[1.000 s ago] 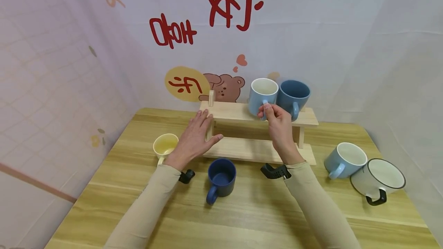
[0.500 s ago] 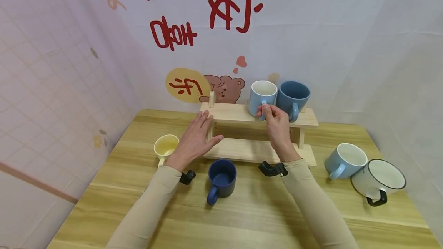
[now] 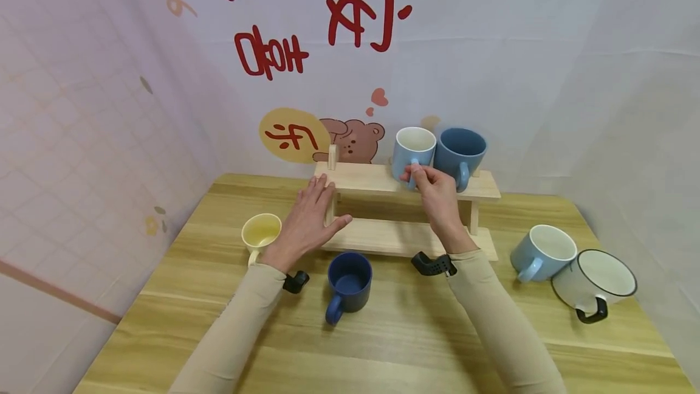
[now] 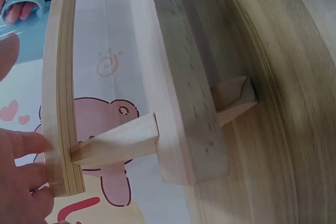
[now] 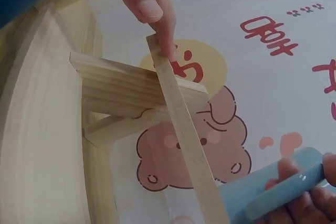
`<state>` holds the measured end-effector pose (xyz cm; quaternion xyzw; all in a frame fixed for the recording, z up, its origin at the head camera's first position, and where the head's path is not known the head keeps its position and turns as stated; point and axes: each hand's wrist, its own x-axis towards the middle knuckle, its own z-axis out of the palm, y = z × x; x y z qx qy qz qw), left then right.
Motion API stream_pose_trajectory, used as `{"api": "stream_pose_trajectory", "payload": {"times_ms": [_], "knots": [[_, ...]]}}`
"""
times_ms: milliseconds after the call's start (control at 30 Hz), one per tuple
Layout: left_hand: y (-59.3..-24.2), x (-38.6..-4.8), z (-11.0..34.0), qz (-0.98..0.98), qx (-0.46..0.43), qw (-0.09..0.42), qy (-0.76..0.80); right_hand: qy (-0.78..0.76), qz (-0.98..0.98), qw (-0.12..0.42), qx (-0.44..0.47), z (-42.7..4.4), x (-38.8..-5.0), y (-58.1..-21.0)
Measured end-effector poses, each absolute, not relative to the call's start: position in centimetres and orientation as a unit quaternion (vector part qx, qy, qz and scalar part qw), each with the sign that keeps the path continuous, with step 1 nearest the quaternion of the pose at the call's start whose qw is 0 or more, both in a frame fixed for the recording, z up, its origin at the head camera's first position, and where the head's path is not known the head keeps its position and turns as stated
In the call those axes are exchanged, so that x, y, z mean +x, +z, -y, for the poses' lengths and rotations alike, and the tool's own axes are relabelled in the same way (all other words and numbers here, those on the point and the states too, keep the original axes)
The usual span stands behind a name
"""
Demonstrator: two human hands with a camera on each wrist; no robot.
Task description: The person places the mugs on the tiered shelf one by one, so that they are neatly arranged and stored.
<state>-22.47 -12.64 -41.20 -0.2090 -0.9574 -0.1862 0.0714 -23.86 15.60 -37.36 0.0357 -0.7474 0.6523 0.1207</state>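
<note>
On the upper board of the wooden rack (image 3: 361, 177), a light blue mug (image 3: 407, 157) stands beside a darker blue mug (image 3: 456, 154). My right hand (image 3: 440, 199) pinches the light blue mug's handle between thumb and fingers; the right wrist view shows this grip on the handle (image 5: 283, 192). My left hand (image 3: 306, 217) rests with spread, fairly straight fingers on the rack's left end. In the left wrist view its fingers (image 4: 31, 177) touch the edge of the upper board (image 4: 59, 103).
A navy mug (image 3: 350, 284) stands in front of the rack, a yellow mug (image 3: 261, 231) left of it by my left forearm. At the right are another light blue mug (image 3: 544, 254) and a white mug with black rim (image 3: 596, 281). A printed cloth hangs behind.
The light blue mug and my right hand have shifted very slightly, the hand still pinching the handle. My left hand has stayed on the rack's left end.
</note>
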Motion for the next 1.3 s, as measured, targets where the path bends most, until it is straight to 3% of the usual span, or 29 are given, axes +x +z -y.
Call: {"api": "stream_pose_trajectory", "payload": {"times_ms": [300,733,967,1300], "knots": [[-41.2,-21.2,12.5,0.953,-0.210,0.097,-0.197,0.570,0.811,0.111,0.067,-15.7,-21.6,-37.8],[-41.5,-16.7,13.7,0.909,-0.244,0.144,-0.306,0.483,0.857,0.123,0.133,-17.6,-16.0,-39.4],[-42.0,-14.4,16.0,0.899,-0.229,0.178,-0.329,0.396,0.888,0.161,0.171,-19.9,-13.8,-40.8],[-42.6,-12.4,20.6,0.898,-0.192,0.231,-0.321,0.278,0.930,0.164,0.176,-25.0,-12.6,-43.4]]}}
